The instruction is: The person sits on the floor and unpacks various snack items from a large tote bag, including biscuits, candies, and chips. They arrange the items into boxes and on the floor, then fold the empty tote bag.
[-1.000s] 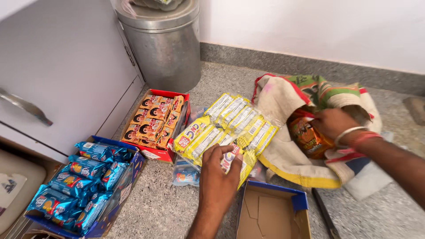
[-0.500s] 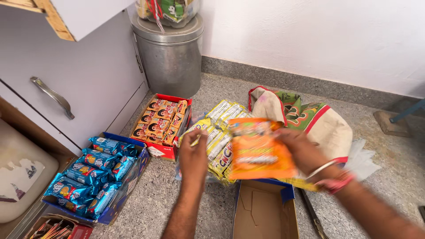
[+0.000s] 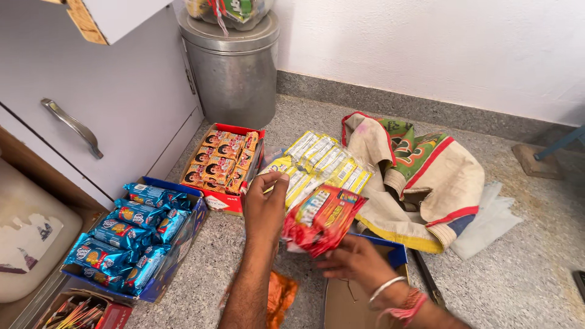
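Change, head view: half a second ago the right hand (image 3: pixel 356 262) held a flat orange snack packet; now an orange packet (image 3: pixel 281 293) lies low on the speckled grey stone floor (image 3: pixel 524 274), and the hand grips a red foil multipack of biscuits (image 3: pixel 320 219).
Step in hand: judged as sorting packets out of the cream cloth bag with red trim (image 3: pixel 420 176) into boxes.
Next move: likely calls for lowering the red pack squarely into the open blue-edged cardboard box (image 3: pixel 396 256) just beneath it.
Left hand (image 3: pixel 266 207): fingers extended and apart, clamped on nothing, hovering over the yellow biscuit bundle (image 3: pixel 323 161).
Right hand pose: palm up, fingers closed under the red pack.
Nearby: blue box of blue packets (image 3: pixel 131 240); red box of orange packets (image 3: pixel 222 164).
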